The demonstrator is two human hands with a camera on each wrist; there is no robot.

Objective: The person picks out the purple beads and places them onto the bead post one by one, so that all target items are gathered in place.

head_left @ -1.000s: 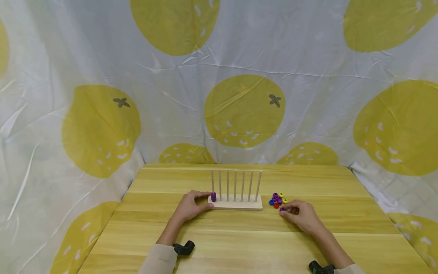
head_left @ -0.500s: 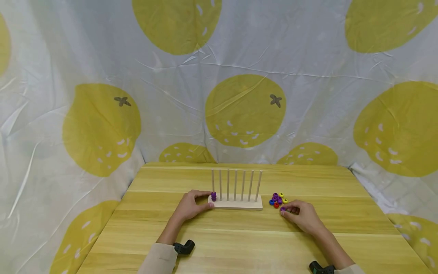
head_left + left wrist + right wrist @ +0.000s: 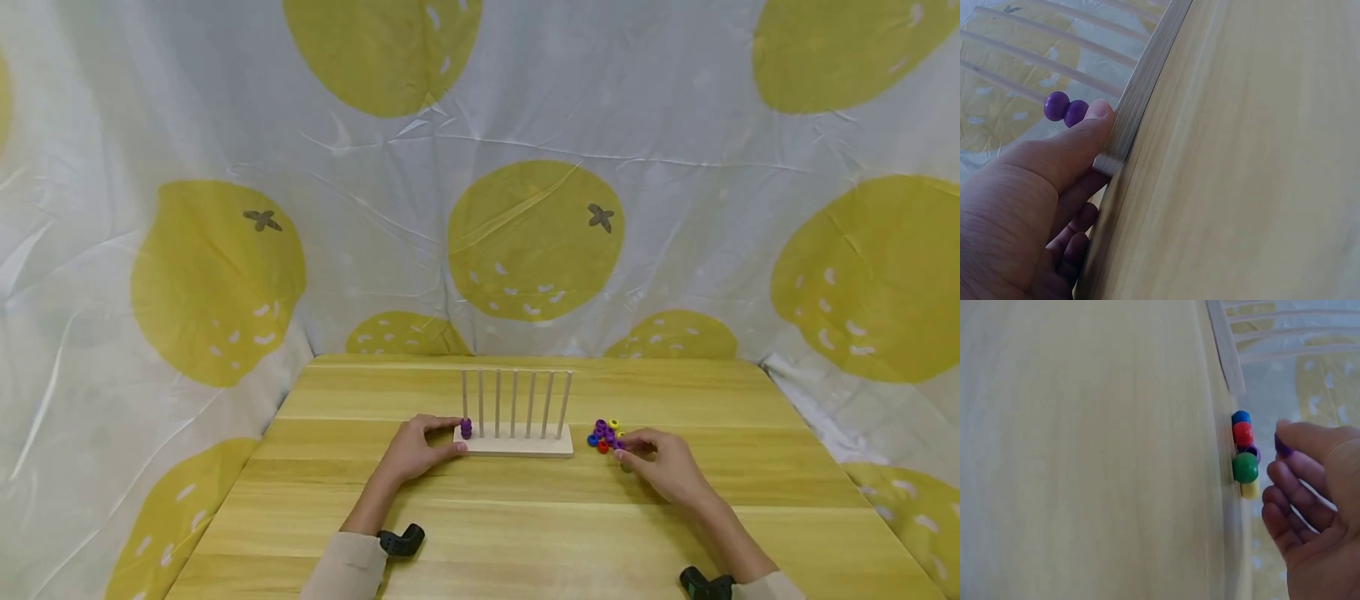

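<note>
The person wears light sandy sleeves. The left sleeve [image 3: 345,568] has a small crease, and only the end of the right sleeve [image 3: 765,587] shows. By each sleeve's end sits a little black gadget. The left gadget [image 3: 402,541] is bent like an elbow. The right gadget [image 3: 707,585] has a bit of green. The left hand [image 3: 415,451] and right hand [image 3: 665,468] are bare.

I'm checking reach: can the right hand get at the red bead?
Likely yes: the right hand is close to the red bead, whose near side looks uncovered, though that hand pinches a purple bead.
</note>
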